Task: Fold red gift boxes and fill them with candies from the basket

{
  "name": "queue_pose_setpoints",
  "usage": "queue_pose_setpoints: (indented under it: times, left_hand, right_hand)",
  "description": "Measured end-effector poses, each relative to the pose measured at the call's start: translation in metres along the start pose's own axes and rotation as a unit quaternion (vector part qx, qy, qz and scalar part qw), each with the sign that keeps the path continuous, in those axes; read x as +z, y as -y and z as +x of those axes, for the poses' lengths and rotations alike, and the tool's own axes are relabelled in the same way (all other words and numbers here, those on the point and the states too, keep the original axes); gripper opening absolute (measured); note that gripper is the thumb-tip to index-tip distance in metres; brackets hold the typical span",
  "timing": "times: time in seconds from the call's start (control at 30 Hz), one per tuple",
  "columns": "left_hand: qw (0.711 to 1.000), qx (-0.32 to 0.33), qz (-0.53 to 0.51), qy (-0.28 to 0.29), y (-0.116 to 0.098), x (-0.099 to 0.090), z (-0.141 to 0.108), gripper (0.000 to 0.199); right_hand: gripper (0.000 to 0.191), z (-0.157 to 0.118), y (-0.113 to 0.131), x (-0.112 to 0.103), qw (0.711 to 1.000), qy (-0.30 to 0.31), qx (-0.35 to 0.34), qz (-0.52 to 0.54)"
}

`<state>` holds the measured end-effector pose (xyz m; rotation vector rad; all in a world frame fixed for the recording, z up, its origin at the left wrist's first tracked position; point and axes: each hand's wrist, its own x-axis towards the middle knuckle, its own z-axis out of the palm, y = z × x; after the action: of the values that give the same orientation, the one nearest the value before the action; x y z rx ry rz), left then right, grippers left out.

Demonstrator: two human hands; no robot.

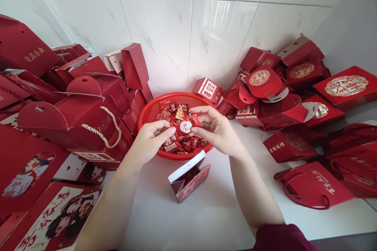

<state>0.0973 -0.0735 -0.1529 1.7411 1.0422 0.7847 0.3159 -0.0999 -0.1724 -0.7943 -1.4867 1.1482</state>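
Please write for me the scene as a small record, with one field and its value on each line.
Left hand: pinches one end of the red candy packet
Right hand: holds the other end
Basket: red, round, with wrapped candies inside, below the hands
Small box: open, on the white table, in front of the basket
Left side: red gift boxes, one with a cream rope handle
Right side: more red boxes
Back: tiled wall

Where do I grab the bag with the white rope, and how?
I'd hook your fingers through the rope, coming from the right of the bag. The rope makes an open loop on that side, so it's probably an easy grip.
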Motion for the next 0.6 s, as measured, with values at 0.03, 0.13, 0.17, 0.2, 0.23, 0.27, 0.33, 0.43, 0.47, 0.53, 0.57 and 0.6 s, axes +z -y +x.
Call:
queue_pose_setpoints:
  times: [0.03,0.13,0.17,0.2,0.23,0.27,0.33,0.43,0.47,0.53,0.57,0.6]
  left_hand:
    - [1.0,0.002,0.003,0.007,0.001,0.0,0.0,0.03]
    - [1.0,0.005,0.011,0.027,0.0,0.001,-0.003,0.026]
    - [0.999,0.007,0.024,0.036,-0.002,0.001,-0.005,0.025]
    - [0.998,0.012,0.047,0.051,-0.003,0.001,-0.007,0.025]
    - [0.994,0.019,0.081,0.071,-0.005,0.001,-0.01,0.027]
    - [0.987,0.026,0.122,0.101,-0.007,0.0,-0.012,0.03]
    - [0.964,0.035,0.197,0.177,-0.011,-0.001,-0.016,0.035]
    - [0.93,0.037,0.251,0.264,-0.013,-0.003,-0.018,0.03]
    - [0.924,0.043,0.26,0.277,-0.012,-0.003,-0.017,0.025]
    - [0.919,0.058,0.276,0.274,-0.01,-0.003,-0.014,0.021]
    - [0.921,0.065,0.283,0.26,-0.008,-0.002,-0.012,0.023]
    - [0.924,0.069,0.287,0.244,-0.007,-0.002,-0.01,0.024]
  right_hand:
    - [0.035,0.0,0.001,0.0,1.0,-0.006,-0.006,0.004]
    - [0.014,-0.002,0.004,0.0,0.999,-0.031,-0.027,-0.007]
    - [0.011,-0.004,0.006,-0.002,0.999,-0.039,-0.034,-0.017]
    - [0.01,-0.005,0.008,-0.003,0.998,-0.043,-0.043,-0.026]
    - [0.009,-0.007,0.011,-0.006,0.997,-0.04,-0.054,-0.028]
    - [0.008,-0.009,0.014,-0.008,0.997,-0.031,-0.066,-0.024]
    - [0.008,-0.015,0.02,-0.014,0.996,0.0,-0.085,-0.007]
    - [0.007,-0.025,0.031,-0.018,0.994,0.042,-0.101,-0.019]
    - [0.007,-0.027,0.035,-0.018,0.991,0.052,-0.112,-0.045]
    - [0.007,-0.032,0.043,-0.016,0.98,0.07,-0.14,-0.122]
    - [0.007,-0.034,0.047,-0.014,0.972,0.079,-0.15,-0.165]
    - [0.008,-0.035,0.049,-0.011,0.962,0.09,-0.155,-0.205]
